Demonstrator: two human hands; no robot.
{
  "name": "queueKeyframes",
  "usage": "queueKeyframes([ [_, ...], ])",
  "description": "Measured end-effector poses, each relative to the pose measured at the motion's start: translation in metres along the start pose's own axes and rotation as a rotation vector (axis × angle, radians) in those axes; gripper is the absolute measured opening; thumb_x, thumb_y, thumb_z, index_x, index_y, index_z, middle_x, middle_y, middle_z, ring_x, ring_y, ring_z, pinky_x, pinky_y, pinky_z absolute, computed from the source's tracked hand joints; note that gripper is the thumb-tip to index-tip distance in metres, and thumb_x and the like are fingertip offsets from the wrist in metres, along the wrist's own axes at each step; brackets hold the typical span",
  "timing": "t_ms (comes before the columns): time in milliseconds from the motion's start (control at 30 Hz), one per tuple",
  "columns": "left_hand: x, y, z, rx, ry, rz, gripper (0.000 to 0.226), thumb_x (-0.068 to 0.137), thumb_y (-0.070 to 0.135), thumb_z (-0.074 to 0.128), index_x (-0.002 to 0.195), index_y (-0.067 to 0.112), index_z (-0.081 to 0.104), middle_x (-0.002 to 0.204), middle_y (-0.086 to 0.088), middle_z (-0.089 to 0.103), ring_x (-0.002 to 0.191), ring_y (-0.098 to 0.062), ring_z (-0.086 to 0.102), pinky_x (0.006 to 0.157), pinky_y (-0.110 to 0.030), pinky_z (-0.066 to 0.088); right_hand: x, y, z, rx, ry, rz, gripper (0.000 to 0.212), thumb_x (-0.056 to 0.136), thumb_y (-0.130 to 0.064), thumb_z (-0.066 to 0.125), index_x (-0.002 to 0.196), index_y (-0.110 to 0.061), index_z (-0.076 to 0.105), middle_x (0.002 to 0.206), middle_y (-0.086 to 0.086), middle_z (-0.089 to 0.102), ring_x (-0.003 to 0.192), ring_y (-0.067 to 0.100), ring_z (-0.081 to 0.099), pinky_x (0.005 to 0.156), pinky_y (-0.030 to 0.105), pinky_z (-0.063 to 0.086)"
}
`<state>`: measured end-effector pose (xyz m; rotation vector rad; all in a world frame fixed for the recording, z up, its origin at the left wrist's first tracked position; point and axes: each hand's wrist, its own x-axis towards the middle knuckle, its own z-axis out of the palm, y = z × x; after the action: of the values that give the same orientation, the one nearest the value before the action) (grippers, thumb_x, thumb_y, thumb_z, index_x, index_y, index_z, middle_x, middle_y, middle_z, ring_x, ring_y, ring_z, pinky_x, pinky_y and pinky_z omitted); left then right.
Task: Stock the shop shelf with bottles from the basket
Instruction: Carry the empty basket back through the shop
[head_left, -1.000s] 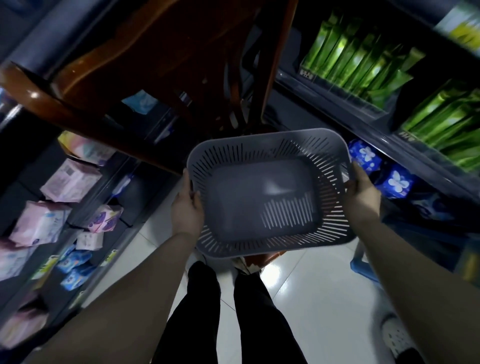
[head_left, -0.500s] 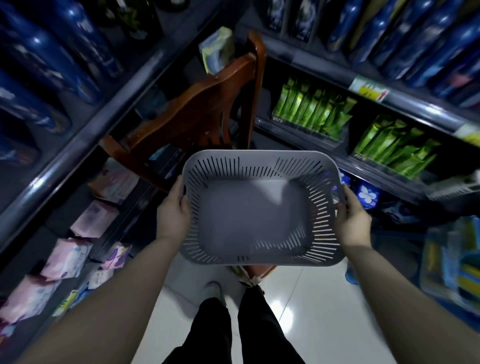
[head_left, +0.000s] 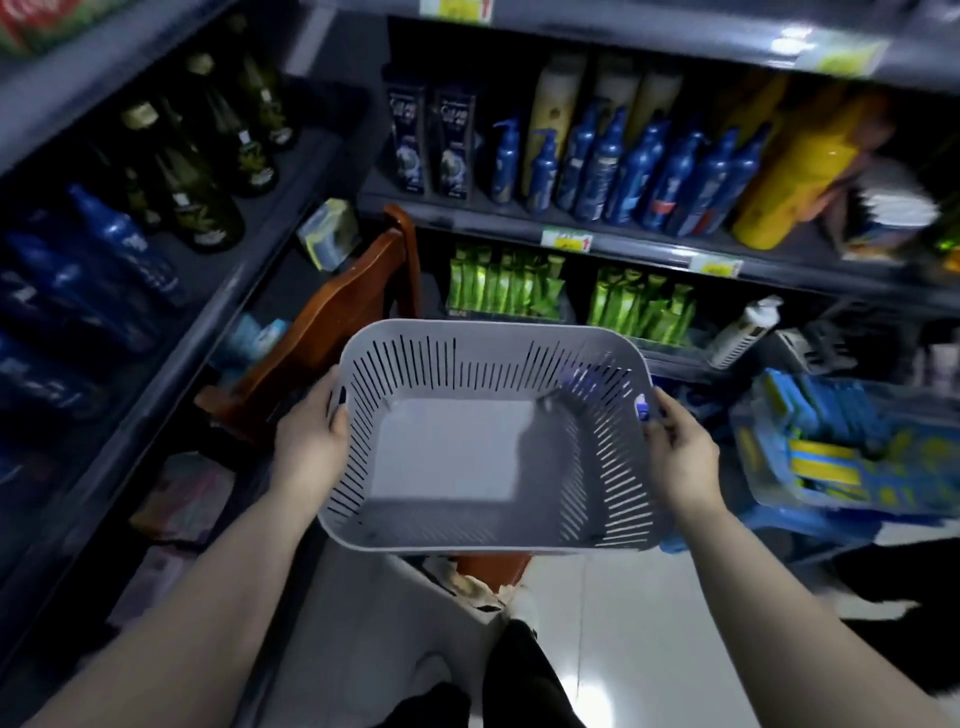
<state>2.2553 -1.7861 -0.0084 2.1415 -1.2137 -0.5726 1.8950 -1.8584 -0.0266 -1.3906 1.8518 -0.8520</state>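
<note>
I hold a grey slotted plastic basket in front of my waist, and nothing lies inside it. My left hand grips its left rim and my right hand grips its right rim. On the shelf straight ahead stands a row of blue pump bottles, with tall yellow bottles to their right. The left shelf holds more blue bottles and dark green glass bottles.
A brown wooden chair stands just beyond the basket in the shelf corner. Green sachets fill the lower shelf. A blue crate of packets sits low on the right. White tiled floor lies underfoot.
The view has tilted upward from the lower shelves and chair to the shelf rows of bottles. Both hands keep their grip on the basket, which stays in front of me.
</note>
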Motion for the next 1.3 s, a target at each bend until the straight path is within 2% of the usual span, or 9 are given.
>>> queueKeyframes([
  [133, 0.002, 0.025, -0.007, -0.052, -0.045, 0.141, 0.05, 0.095, 0.012, 0.048, 0.143, 0.028, 0.043, 0.13, -0.001, 0.061, 0.121, -0.021, 0.056, 0.104, -0.041, 0.043, -0.024, 0.004, -0.025, 0.024, 0.086, 0.057, 0.04, 0.098, -0.017, 0.048, 0.136, -0.027, 0.053, 0.111, 0.003, 0.07, 0.1, 0.017, 0.065, 0.084, 0.027, 0.047],
  [300, -0.002, 0.058, 0.001, -0.075, -0.108, 0.168, 0.047, 0.097, 0.016, 0.05, 0.143, 0.025, 0.043, 0.123, -0.007, 0.064, 0.111, -0.023, 0.061, 0.092, -0.033, 0.046, -0.053, 0.015, -0.059, 0.034, 0.205, 0.092, 0.043, 0.096, -0.018, 0.045, 0.135, -0.035, 0.051, 0.112, 0.001, 0.07, 0.101, 0.018, 0.065, 0.091, 0.038, 0.052],
  [433, -0.015, 0.091, 0.01, -0.1, -0.167, 0.239, 0.046, 0.097, 0.015, 0.05, 0.141, 0.027, 0.045, 0.12, -0.006, 0.065, 0.108, -0.022, 0.061, 0.086, -0.031, 0.046, -0.078, 0.023, -0.092, 0.042, 0.337, 0.103, 0.044, 0.095, -0.01, 0.049, 0.135, -0.026, 0.055, 0.115, 0.009, 0.068, 0.104, 0.022, 0.063, 0.088, 0.029, 0.047],
  [533, -0.03, 0.118, 0.021, -0.099, -0.193, 0.299, 0.046, 0.096, 0.015, 0.052, 0.14, 0.027, 0.047, 0.12, -0.006, 0.065, 0.107, -0.022, 0.061, 0.083, -0.027, 0.044, -0.099, 0.033, -0.12, 0.075, 0.416, 0.135, 0.043, 0.094, -0.008, 0.05, 0.133, -0.026, 0.057, 0.106, 0.009, 0.069, 0.091, 0.021, 0.062, 0.073, 0.021, 0.04],
  [600, -0.043, 0.136, 0.029, -0.1, -0.221, 0.323, 0.045, 0.096, 0.016, 0.052, 0.139, 0.027, 0.047, 0.12, -0.006, 0.065, 0.107, -0.023, 0.062, 0.083, -0.028, 0.045, -0.112, 0.044, -0.139, 0.096, 0.46, 0.165, 0.044, 0.094, -0.01, 0.05, 0.133, -0.031, 0.057, 0.097, 0.008, 0.069, 0.084, 0.027, 0.064, 0.067, 0.026, 0.044],
  [700, -0.067, 0.163, 0.046, -0.097, -0.266, 0.373, 0.045, 0.095, 0.016, 0.053, 0.139, 0.026, 0.048, 0.12, -0.008, 0.066, 0.107, -0.025, 0.062, 0.087, -0.034, 0.048, -0.133, 0.065, -0.17, 0.11, 0.518, 0.201, 0.045, 0.092, -0.012, 0.05, 0.132, -0.031, 0.057, 0.091, 0.009, 0.07, 0.066, 0.018, 0.057, 0.061, 0.02, 0.046],
  [1000, -0.172, 0.231, 0.126, -0.084, -0.453, 0.516, 0.045, 0.095, 0.021, 0.054, 0.139, 0.028, 0.048, 0.117, -0.005, 0.066, 0.099, -0.024, 0.063, 0.076, -0.033, 0.046, -0.225, 0.135, -0.281, 0.057, 0.643, 0.279, 0.046, 0.095, -0.01, 0.044, 0.135, -0.031, 0.053, 0.111, 0.003, 0.068, 0.099, 0.022, 0.063, 0.085, 0.032, 0.048],
  [1167, -0.237, 0.266, 0.172, -0.089, -0.557, 0.584, 0.047, 0.094, 0.023, 0.055, 0.141, 0.028, 0.046, 0.117, -0.004, 0.066, 0.099, -0.021, 0.063, 0.076, -0.033, 0.048, -0.281, 0.17, -0.341, 0.037, 0.733, 0.355, 0.043, 0.098, -0.01, 0.043, 0.137, -0.026, 0.051, 0.1, 0.003, 0.064, 0.083, 0.031, 0.061, 0.06, 0.029, 0.041],
  [1300, -0.292, 0.297, 0.201, -0.102, -0.601, 0.672, 0.046, 0.09, 0.015, 0.059, 0.135, 0.025, 0.053, 0.104, -0.002, 0.067, 0.089, -0.014, 0.06, 0.076, -0.028, 0.041, -0.325, 0.2, -0.379, 0.015, 0.805, 0.423, 0.044, 0.097, -0.013, 0.045, 0.138, -0.028, 0.05, 0.096, 0.005, 0.065, 0.086, 0.036, 0.062, 0.055, 0.025, 0.041],
])
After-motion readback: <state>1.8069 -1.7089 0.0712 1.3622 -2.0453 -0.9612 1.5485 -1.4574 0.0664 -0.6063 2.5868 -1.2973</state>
